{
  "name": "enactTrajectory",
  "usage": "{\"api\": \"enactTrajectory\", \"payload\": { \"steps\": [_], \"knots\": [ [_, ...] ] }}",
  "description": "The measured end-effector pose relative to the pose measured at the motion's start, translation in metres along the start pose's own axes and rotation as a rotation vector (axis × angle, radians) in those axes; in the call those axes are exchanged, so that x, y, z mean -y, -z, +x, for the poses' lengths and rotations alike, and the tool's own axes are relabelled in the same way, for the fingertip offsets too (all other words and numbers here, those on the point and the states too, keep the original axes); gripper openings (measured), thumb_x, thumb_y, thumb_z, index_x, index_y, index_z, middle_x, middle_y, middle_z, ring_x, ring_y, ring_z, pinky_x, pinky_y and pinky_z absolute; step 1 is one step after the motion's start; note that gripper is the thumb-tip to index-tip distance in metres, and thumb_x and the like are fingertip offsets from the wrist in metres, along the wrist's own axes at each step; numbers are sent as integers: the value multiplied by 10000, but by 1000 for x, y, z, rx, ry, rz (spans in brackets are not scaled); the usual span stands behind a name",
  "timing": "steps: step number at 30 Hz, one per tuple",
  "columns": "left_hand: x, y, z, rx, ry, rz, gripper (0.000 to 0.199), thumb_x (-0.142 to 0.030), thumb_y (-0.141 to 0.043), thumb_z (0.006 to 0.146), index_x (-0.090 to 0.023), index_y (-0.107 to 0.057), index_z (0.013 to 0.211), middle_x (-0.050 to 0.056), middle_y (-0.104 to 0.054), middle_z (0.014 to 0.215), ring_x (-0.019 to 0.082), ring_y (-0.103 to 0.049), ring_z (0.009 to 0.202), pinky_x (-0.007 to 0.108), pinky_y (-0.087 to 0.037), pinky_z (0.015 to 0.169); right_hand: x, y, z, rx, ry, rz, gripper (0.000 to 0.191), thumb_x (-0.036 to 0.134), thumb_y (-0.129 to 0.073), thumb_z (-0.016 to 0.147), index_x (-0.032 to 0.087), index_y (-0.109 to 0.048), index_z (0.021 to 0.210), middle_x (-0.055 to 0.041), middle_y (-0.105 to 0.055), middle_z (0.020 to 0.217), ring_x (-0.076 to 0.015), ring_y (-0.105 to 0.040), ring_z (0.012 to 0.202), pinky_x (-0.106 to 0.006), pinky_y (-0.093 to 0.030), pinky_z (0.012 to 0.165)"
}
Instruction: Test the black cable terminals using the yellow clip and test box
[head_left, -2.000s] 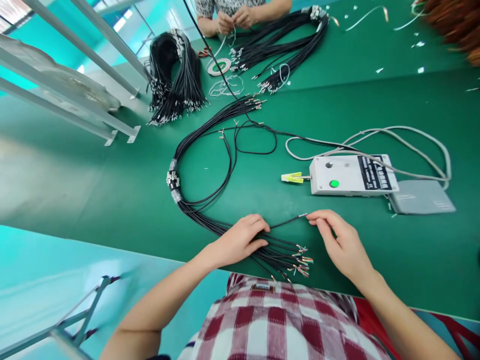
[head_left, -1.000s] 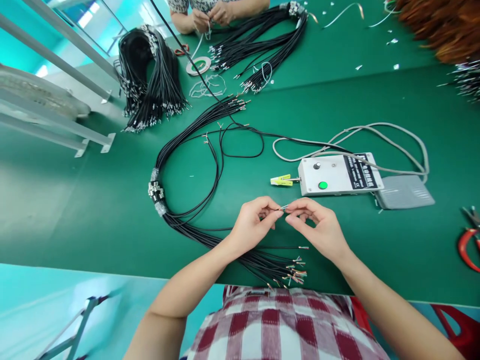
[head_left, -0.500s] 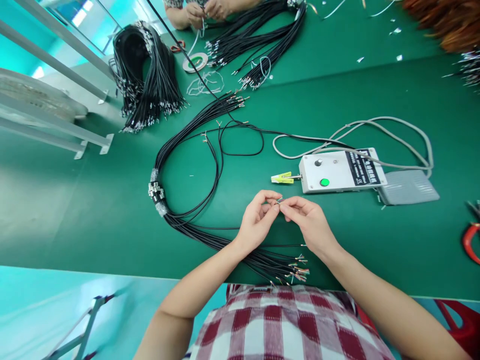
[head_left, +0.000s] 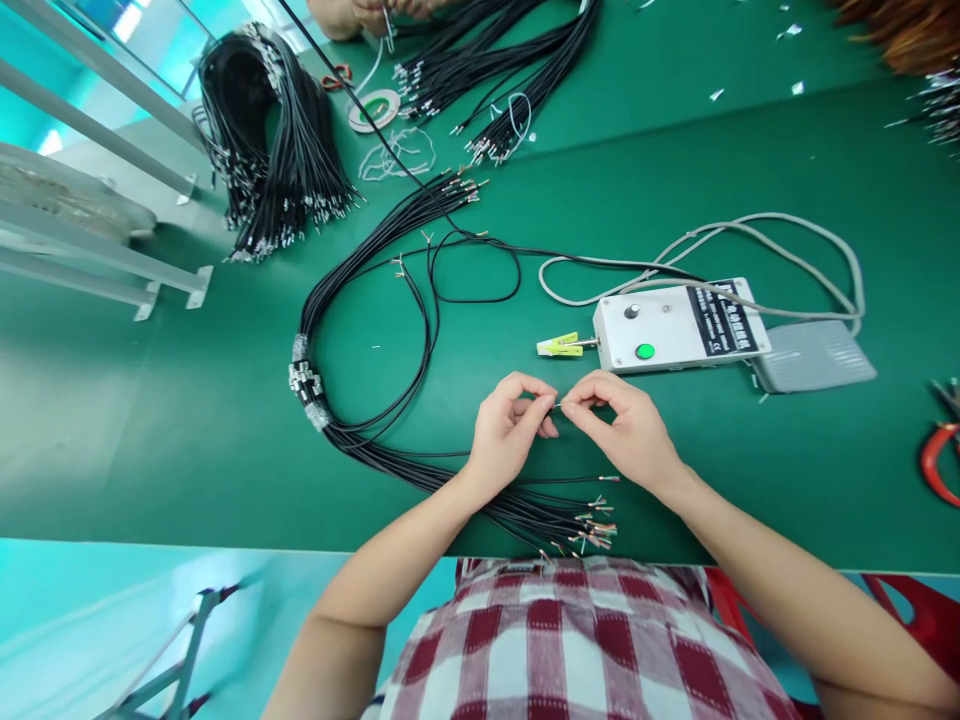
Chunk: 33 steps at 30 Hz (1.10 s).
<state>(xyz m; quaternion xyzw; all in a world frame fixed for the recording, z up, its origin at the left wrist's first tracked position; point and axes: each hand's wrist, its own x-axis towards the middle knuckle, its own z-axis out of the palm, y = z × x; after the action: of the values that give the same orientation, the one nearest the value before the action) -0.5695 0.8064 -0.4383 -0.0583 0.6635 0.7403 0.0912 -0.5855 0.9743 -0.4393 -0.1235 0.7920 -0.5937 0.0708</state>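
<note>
My left hand (head_left: pixel 511 420) pinches the end of a black cable (head_left: pixel 448 454) whose length runs in from the left. At its tip a thin wire crosses the small gap between my hands, and the fingertips of my right hand (head_left: pixel 619 420) are closed on it. Beneath my left wrist passes a curved bundle of black cables (head_left: pixel 375 455), bound at its middle with clear wrap. The coloured wire ends (head_left: pixel 596 530) of this bundle fan out close to my body. Just beyond my hands lies a white control box (head_left: pixel 660 328) with a green button and a yellow clip (head_left: pixel 561 345).
A grey pedal (head_left: pixel 814 357) and looped grey cord sit right of the box. Red-handled pliers (head_left: pixel 941 460) lie at the right edge. A thick black cable bunch (head_left: pixel 277 150) stands back left, near a tape roll (head_left: pixel 374 111). Another person's hands (head_left: pixel 382 12) work at the top.
My hands have drawn slightly apart, showing the thin wire between them. The whole view has shifted a little, so the table things sit higher and further left.
</note>
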Motion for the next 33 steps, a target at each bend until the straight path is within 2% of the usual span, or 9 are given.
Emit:
{"api": "enactTrajectory", "payload": {
  "steps": [6,10,12,14,18,20,23,28,33],
  "knots": [
    [15,1,5,-113,-112,84,267,-411,-706,841,-170,-591,834,0,-607,747,79,-517,586,215,-425,546,-1,5,0,48,135,-353,134,258,-541,962,216,-645,889,-32,-693,914,-163,-638,773,-322,-461,743],
    [20,3,12,-97,-111,69,255,-398,-686,858,-170,-573,843,0,-596,767,82,-512,597,217,-421,557,3,6,0,-14,263,-684,197,321,-572,970,193,-650,1097,-59,-717,1114,-182,-660,861,-349,-410,774],
    [20,5,13,-66,-119,79,233,-382,-663,879,-173,-563,855,-1,-588,770,85,-509,595,220,-426,557,6,5,3,-19,352,-813,202,330,-540,991,190,-671,1055,-55,-733,1070,-201,-649,917,-361,-370,775],
    [19,7,12,-38,-168,170,190,-355,-617,916,-179,-563,871,11,-586,797,104,-536,643,237,-459,599,9,3,8,19,402,-901,248,304,-485,1016,195,-690,926,-40,-741,935,-196,-630,863,-370,-325,745],
    [15,12,10,59,-411,537,161,-274,-492,976,-195,-587,873,63,-604,896,176,-581,867,319,-505,793,13,2,15,81,431,-982,316,262,-449,1022,190,-683,823,-35,-711,804,-186,-573,767,-376,-279,716],
    [14,14,11,68,-474,607,171,-247,-471,980,-198,-590,868,69,-611,904,184,-581,894,326,-498,815,14,4,17,94,444,-995,304,258,-457,1018,187,-685,829,-35,-708,802,-189,-564,764,-378,-276,716],
    [16,16,17,-39,-375,492,131,-255,-513,966,-195,-582,872,44,-602,842,153,-572,771,277,-477,688,17,11,26,108,452,-1031,286,262,-470,1014,190,-693,850,-42,-722,833,-206,-570,805,-388,-277,726],
    [16,22,40,-104,-137,144,188,-342,-631,904,-186,-551,835,-39,-490,630,67,-371,475,214,-273,456,19,24,59,121,450,-1188,187,305,-593,952,159,-687,1023,-119,-727,1074,-295,-553,1009,-437,-303,803],
    [11,23,56,-129,-132,69,247,-363,-706,848,-180,-545,802,-49,-478,607,50,-349,454,204,-231,438,11,21,82,234,431,-1264,101,265,-641,914,185,-688,874,-124,-729,900,-311,-539,956,-455,-311,795]
  ]
}}
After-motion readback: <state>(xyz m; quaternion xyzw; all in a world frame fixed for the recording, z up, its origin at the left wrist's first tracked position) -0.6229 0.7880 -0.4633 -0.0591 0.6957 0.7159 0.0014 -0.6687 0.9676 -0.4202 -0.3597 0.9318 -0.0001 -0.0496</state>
